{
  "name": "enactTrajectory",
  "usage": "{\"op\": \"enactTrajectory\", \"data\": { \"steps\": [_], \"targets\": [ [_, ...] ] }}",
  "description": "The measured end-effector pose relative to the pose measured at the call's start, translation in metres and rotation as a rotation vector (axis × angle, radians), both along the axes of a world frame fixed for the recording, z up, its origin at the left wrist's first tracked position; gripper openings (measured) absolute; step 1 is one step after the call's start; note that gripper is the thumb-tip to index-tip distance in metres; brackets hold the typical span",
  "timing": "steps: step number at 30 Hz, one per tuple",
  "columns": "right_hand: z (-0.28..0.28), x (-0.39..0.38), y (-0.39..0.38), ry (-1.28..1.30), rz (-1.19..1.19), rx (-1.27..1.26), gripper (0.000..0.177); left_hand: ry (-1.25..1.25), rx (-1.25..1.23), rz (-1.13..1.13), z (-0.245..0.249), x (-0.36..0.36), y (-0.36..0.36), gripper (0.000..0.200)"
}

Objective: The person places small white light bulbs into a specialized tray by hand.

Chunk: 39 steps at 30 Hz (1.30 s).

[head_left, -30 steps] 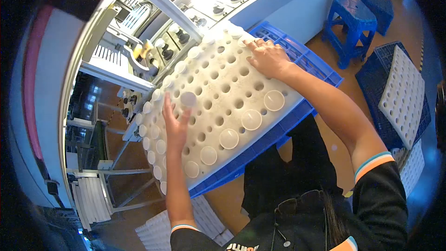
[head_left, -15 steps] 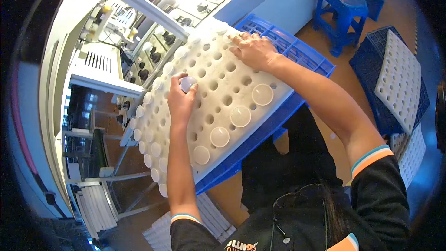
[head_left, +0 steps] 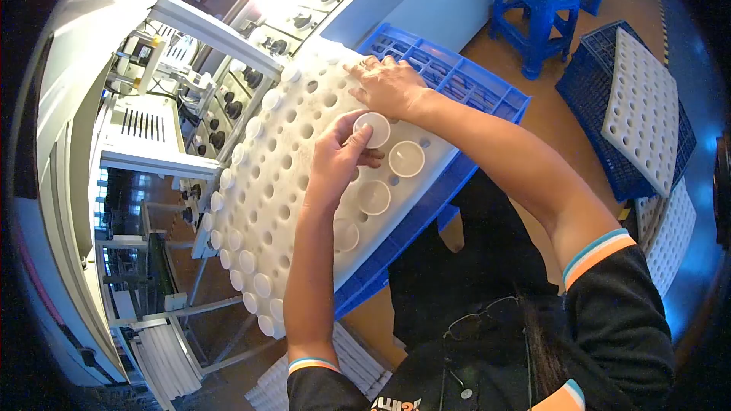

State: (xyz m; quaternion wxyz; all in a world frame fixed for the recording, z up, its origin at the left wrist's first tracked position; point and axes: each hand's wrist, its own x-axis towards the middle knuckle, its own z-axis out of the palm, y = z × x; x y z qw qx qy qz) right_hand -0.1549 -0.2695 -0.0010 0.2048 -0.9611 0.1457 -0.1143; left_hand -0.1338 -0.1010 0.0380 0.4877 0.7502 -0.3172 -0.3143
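Note:
A white foam board [head_left: 255, 175] with rows of round holes lies tilted in front of me. My left hand [head_left: 335, 156] holds a round, translucent white plastic dome cover [head_left: 372, 131] above the board's right part, thumb on its face and fingers beneath. Close by, my right hand [head_left: 390, 87] rests palm down at the board's far right, fingers slightly apart; what lies under its fingertips is hidden. Along the near edge sit several similar covers, among them one cover [head_left: 406, 159] and another cover [head_left: 374, 197]. More white covers [head_left: 253, 128] line the far and left edges.
Under the board is a blue plastic crate [head_left: 457, 76]. A lit machine [head_left: 145, 122] with a metal frame stands at the left. To the right are a blue stool [head_left: 537, 7] and another holed white board [head_left: 643, 106] on a dark blue crate [head_left: 586, 91].
My left hand has moved right with the dome cover, from mid-board to near my right hand, and turned it. My right hand stays at the board's far right. The view has shifted slightly.

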Motion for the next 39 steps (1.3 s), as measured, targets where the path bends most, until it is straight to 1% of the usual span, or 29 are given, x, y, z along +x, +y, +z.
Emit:
{"op": "enactTrajectory", "data": {
  "steps": [2,3,5,6,7,9,10,12,13,15,16,17,19,24,27,29,30,32,34,36,37,39],
  "targets": [
    [0.000,0.002,-0.001,-0.005,-0.001,0.005,0.050,0.209,-0.095,0.093,-0.006,0.001,-0.002,0.041],
    [-0.001,0.002,0.000,-0.006,0.003,0.004,0.050,0.207,-0.096,0.096,-0.009,0.000,-0.001,0.041],
    [-0.002,0.002,-0.001,-0.026,-0.005,0.002,0.050,0.067,0.035,0.078,-0.013,-0.001,0.000,0.043],
    [-0.001,0.002,-0.001,-0.026,-0.005,-0.001,0.050,-0.028,0.190,0.095,-0.008,0.001,0.000,0.044],
    [0.000,0.001,-0.001,-0.022,-0.003,0.008,0.049,-0.026,0.188,0.096,-0.012,0.002,0.000,0.044],
    [-0.001,0.000,0.000,-0.019,0.005,0.015,0.049,-0.558,0.117,0.079,-0.023,0.006,0.004,0.042],
    [-0.003,0.001,0.000,-0.030,-0.003,0.003,0.048,-0.562,0.115,0.085,-0.026,0.008,0.007,0.042],
    [-0.004,0.002,0.000,-0.050,0.001,-0.005,0.047,-0.370,0.125,0.075,-0.028,0.009,0.014,0.045],
    [-0.001,0.001,-0.001,-0.012,-0.003,-0.020,0.048,-0.380,0.131,0.091,-0.027,0.009,0.015,0.045],
    [-0.003,0.002,0.000,0.007,-0.001,-0.048,0.050,-0.257,0.045,0.068,-0.025,0.009,0.017,0.047],
    [-0.003,0.003,0.000,0.009,-0.004,-0.056,0.051,-0.252,0.096,0.075,-0.026,0.009,0.019,0.043],
    [-0.003,0.003,0.000,0.013,-0.011,-0.067,0.052,-0.259,0.100,0.096,-0.031,0.011,0.020,0.043],
    [-0.005,0.004,0.002,-0.020,-0.008,-0.067,0.051,-0.475,0.053,0.001,-0.037,0.013,0.021,0.044],
    [-0.006,0.004,0.000,-0.022,-0.012,-0.053,0.053,-0.458,0.038,-0.033,-0.036,0.014,0.023,0.046],
    [-0.006,0.004,0.001,-0.026,-0.017,-0.062,0.054,-0.404,0.041,0.014,-0.029,0.008,0.027,0.046],
    [-0.007,0.004,0.000,-0.034,-0.016,-0.067,0.054,-0.202,0.095,0.094,-0.018,0.003,0.035,0.045],
    [-0.006,0.003,0.000,-0.032,-0.021,-0.063,0.054,-0.200,0.098,0.088,-0.015,0.001,0.041,0.045],
    [-0.004,0.003,0.000,-0.011,-0.009,-0.039,0.053,-0.248,0.037,0.197,-0.009,-0.005,0.060,0.045],
    [-0.007,0.005,-0.001,-0.029,-0.009,-0.031,0.053,-0.259,-0.043,0.363,0.000,-0.008,0.077,0.043],
    [-0.009,0.005,-0.002,-0.048,-0.002,-0.026,0.053,-0.642,0.056,0.585,-0.003,-0.002,0.098,0.039],
    [-0.009,0.005,-0.002,-0.048,0.001,-0.025,0.053,-0.641,0.060,0.586,-0.004,0.004,0.105,0.039],
    [-0.007,0.004,0.000,-0.049,0.006,-0.025,0.053,-1.434,0.388,0.482,-0.007,0.015,0.118,0.041]
  ]
}}
